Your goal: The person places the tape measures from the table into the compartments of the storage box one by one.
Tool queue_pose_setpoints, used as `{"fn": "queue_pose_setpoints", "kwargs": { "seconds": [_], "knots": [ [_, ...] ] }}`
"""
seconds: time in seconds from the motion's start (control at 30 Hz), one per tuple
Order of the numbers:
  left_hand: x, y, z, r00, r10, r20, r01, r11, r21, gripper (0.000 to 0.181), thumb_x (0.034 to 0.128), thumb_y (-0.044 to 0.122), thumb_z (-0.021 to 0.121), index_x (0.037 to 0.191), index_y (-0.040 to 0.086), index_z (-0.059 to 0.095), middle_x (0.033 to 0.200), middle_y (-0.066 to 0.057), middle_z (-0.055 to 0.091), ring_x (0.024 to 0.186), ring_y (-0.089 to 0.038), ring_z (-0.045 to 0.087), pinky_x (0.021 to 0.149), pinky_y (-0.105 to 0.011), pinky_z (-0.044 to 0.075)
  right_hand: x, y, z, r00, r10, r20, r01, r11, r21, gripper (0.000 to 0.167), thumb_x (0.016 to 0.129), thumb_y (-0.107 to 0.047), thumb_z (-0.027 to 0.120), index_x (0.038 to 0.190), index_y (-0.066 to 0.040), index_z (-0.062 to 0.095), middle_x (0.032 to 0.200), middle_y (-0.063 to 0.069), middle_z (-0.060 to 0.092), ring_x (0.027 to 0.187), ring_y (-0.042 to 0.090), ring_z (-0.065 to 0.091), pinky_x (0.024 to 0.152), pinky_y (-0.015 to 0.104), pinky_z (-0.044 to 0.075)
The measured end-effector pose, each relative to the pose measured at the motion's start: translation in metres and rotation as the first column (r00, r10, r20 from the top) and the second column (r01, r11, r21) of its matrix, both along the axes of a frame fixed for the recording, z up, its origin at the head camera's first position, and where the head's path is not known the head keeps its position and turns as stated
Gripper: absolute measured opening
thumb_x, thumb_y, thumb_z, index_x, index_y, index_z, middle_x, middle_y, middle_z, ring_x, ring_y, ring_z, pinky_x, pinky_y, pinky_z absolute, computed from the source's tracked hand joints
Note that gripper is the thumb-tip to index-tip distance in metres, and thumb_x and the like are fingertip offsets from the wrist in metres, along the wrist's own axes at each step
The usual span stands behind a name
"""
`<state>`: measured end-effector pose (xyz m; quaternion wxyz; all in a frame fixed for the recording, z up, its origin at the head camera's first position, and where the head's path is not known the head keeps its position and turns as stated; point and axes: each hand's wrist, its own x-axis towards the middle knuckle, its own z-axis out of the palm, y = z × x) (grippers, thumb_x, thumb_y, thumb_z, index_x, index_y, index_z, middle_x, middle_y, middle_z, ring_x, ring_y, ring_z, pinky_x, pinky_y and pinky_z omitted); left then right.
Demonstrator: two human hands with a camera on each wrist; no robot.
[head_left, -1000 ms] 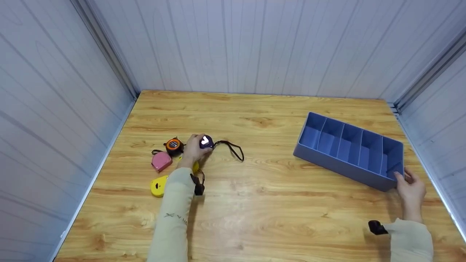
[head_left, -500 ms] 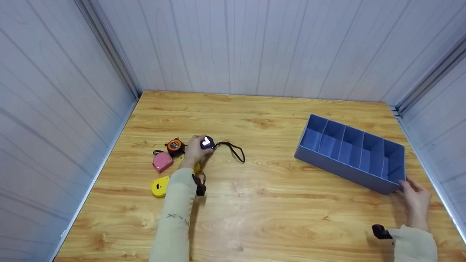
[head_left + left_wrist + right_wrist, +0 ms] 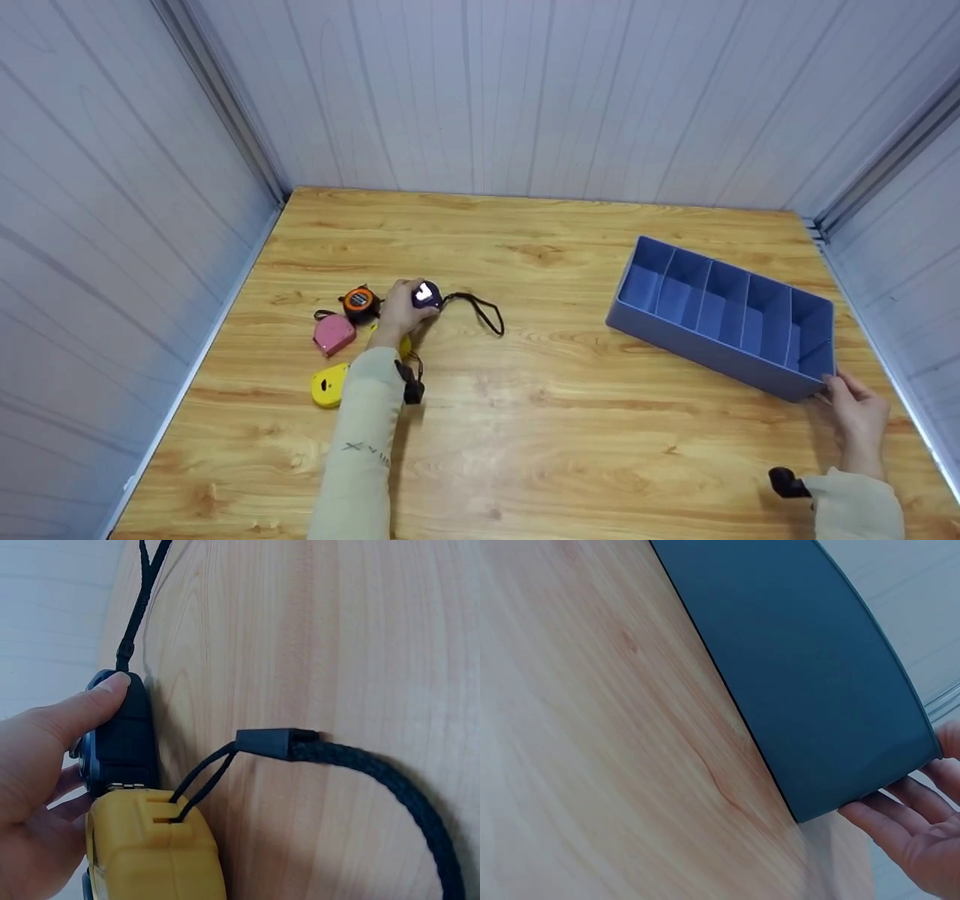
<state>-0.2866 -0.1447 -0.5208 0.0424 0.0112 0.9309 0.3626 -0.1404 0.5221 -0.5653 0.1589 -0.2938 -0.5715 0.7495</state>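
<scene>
My left hand [image 3: 399, 311] grips a dark tape measure [image 3: 427, 297] at the left of the table, thumb on its case near the strap end in the left wrist view. Its black wrist strap [image 3: 487, 309] trails to the right. Right beside it is a yellow tape measure [image 3: 157, 847] with a black cord, mostly covered by my left hand and wrist in the head view. At the right, a blue divided box [image 3: 712, 354] has several compartments. My right hand [image 3: 860, 416] holds its near right corner, thumb at the rim and fingers against the end wall.
Left of my left hand lie an orange-and-black tape measure [image 3: 361, 302], a pink tape measure [image 3: 334, 334] and another yellow tape measure [image 3: 328, 385], partly behind my sleeve. Pale panel walls [image 3: 510, 97] enclose the wooden table [image 3: 562, 435] at the back and both sides.
The box has shifted slightly toward me. My right hand has slid nearer, its thumb going from inside the rim to the corner. The left hand keeps its hold on the dark tape measure.
</scene>
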Motion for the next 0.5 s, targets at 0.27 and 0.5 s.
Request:
{"fn": "queue_pose_setpoints", "kwargs": {
  "seconds": [0.27,0.5],
  "knots": [
    [0.0005,0.0014,0.0024,1.000,0.002,-0.028,-0.003,1.000,-0.025,0.061,0.0722,0.016,0.074,0.125,-0.001,0.048,0.120,-0.022,0.046,0.112,-0.035,0.042,0.095,-0.043,0.033,0.0008,0.0002,-0.0020,0.999,-0.007,-0.031,0.006,1.000,-0.006,0.023,0.077,-0.005,0.065,0.095,-0.019,0.070,0.073,-0.009,0.064,0.060,0.010,0.063,0.056,0.021,0.049],
    [-0.0003,0.0010,0.0012,1.000,0.009,-0.013,-0.010,1.000,-0.017,0.063,0.0710,0.017,0.075,0.126,0.001,0.048,0.120,-0.022,0.046,0.112,-0.034,0.042,0.095,-0.042,0.032,-0.0001,-0.0005,-0.0037,0.999,-0.020,-0.034,0.019,0.999,-0.026,0.024,0.078,-0.001,0.061,0.092,-0.018,0.070,0.071,-0.007,0.065,0.060,0.010,0.063,0.056,0.022,0.049]
  ]
}}
